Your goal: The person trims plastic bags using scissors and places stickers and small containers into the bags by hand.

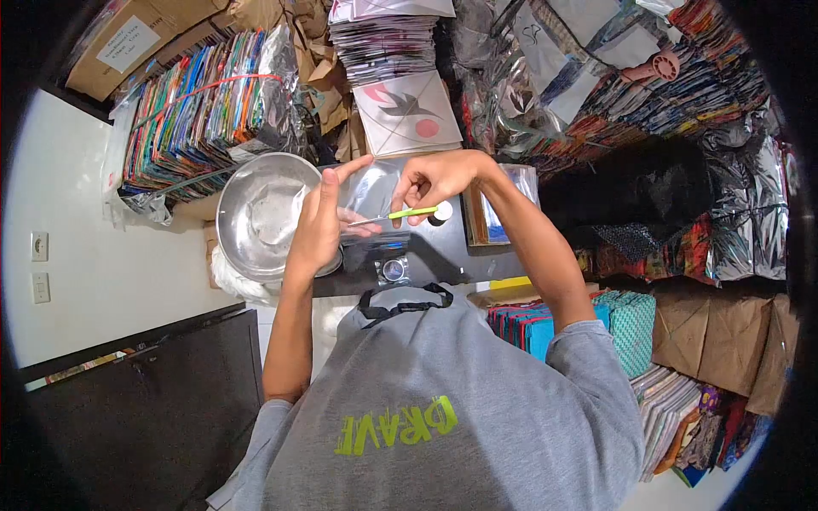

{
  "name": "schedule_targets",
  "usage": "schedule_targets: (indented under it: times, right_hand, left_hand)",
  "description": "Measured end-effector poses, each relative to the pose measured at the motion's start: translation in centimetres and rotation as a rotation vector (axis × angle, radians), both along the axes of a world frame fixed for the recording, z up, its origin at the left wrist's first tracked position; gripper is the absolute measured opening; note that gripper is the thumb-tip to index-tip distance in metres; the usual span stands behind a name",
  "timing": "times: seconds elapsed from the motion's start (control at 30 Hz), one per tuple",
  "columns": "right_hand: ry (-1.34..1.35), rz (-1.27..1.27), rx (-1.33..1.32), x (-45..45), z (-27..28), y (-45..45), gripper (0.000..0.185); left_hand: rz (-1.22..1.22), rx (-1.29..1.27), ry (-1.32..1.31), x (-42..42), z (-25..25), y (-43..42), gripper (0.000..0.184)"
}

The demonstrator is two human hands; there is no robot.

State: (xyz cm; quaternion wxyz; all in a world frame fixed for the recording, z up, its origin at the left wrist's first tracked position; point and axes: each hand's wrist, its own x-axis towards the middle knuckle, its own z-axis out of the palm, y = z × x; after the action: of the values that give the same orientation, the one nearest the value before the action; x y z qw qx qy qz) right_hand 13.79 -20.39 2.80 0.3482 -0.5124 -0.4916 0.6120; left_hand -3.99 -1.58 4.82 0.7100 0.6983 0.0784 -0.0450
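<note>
In my right hand (434, 183), a slim tool (414, 212) is pinched between the fingers; it has a lime-green handle and a thin metallic end that points left. That end reaches the fingers of my left hand (319, 221), which are stretched and spread, with the thumb raised. Clear plastic film (372, 192) lies behind and between the hands; whether the left fingers touch it I cannot tell. Just right of the green handle is a small dark container with a white top (442, 211). Closer to my body is a small round item in clear wrapping (393, 270).
A large metal bowl (256, 183) stands left of my left hand on the dark table (443, 255). Behind are a stack of printed white packets (409, 111) and a tied bundle of colourful packs (204, 102). More bundles (648, 111) fill the right side.
</note>
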Motion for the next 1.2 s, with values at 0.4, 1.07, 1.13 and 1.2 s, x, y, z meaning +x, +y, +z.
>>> schedule_targets:
  times: [0.4,1.07,1.13,1.2]
  right_hand:
    - [-0.06,0.02,0.003,0.3,0.0,0.4,0.037]
    - [-0.09,-0.009,0.04,-0.2,-1.1,0.9,0.034]
    - [-0.192,0.02,0.028,0.0,-0.8,0.9,0.034]
    - [-0.143,0.003,0.053,0.0,-1.2,0.8,0.035]
  left_hand:
    - [-0.019,-0.076,0.007,0.3,0.7,-0.5,0.083]
    - [0.016,0.009,-0.061,1.2,-0.2,-1.0,0.084]
    - [0.004,0.035,-0.085,1.2,-0.3,-0.8,0.084]
    - [-0.051,-0.044,0.016,1.0,0.2,-0.6,0.085]
